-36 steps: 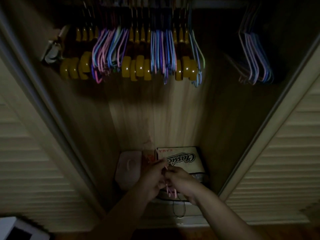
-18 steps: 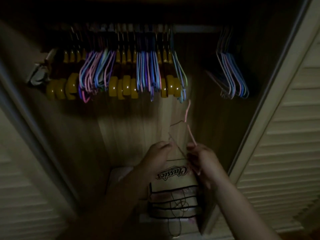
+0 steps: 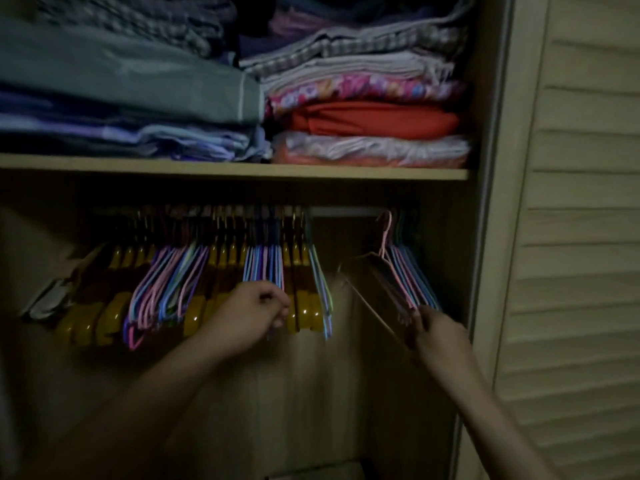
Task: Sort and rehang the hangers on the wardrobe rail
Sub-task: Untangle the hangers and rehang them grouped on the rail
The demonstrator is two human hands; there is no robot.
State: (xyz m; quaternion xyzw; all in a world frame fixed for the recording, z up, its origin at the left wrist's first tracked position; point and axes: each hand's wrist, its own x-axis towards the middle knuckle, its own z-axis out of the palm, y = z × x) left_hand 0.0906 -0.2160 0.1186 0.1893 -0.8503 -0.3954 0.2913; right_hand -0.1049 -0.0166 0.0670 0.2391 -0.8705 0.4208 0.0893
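The right hand (image 3: 437, 329) grips a pink hanger (image 3: 388, 247) near the rail (image 3: 343, 212). The left hand (image 3: 258, 308) pinches blue hangers (image 3: 263, 268). Pulling hard could knock neighbours off.

Pastel wire hangers (image 3: 263, 268) and yellow hangers (image 3: 304, 306) crowded on rail (image 3: 343, 212)

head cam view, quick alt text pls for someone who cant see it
Two bare hands reach into a dim wardrobe: the left hand grips wire hangers mid-rail, the right hand holds a pink hanger hooked by a smaller bunch. Folded clothes fill the shelf above.
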